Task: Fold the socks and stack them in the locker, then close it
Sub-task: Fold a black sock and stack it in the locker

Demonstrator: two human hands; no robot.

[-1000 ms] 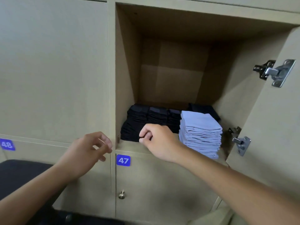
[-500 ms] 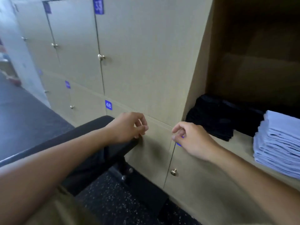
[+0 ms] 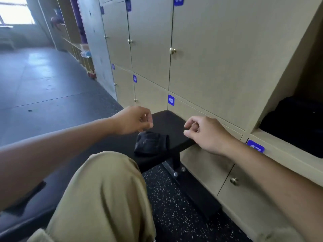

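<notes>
— What sits closest to the camera?

— A bent knee (image 3: pixel 108 194) in smooth khaki cloth, creased at the top. Under it runs a black padded bench (image 3: pixel 167 123), matte, with a rounded end, on a dark metal leg bolted to a foot. The floor (image 3: pixel 174 206) below is black rubber flecked with white.

— And the hands?

— Both hover above the bench end, bare-armed, holding nothing. The left hand (image 3: pixel 132 119) has its fingers loosely curled, thumb near the forefinger. The right hand (image 3: pixel 206 133) is the same, fingers bent in a slack hook (no grip on anything).

— Where is the sock?

— A black sock (image 3: pixel 151 142) lies crumpled on the bench between and just below the two hands, touching neither. It is a soft, rumpled lump, its weave hard to read against the black pad.

— And beyond?

— A wall of beige lockers with flat matte doors, small round brass knobs and blue number tags; one tag (image 3: pixel 171 100) reads 48. At the right edge the open locker (image 3: pixel 279 145) holds a dark stack of folded black socks (image 3: pixel 297 123) on its shelf. Far left, a grey floor leads to a bright window.
</notes>
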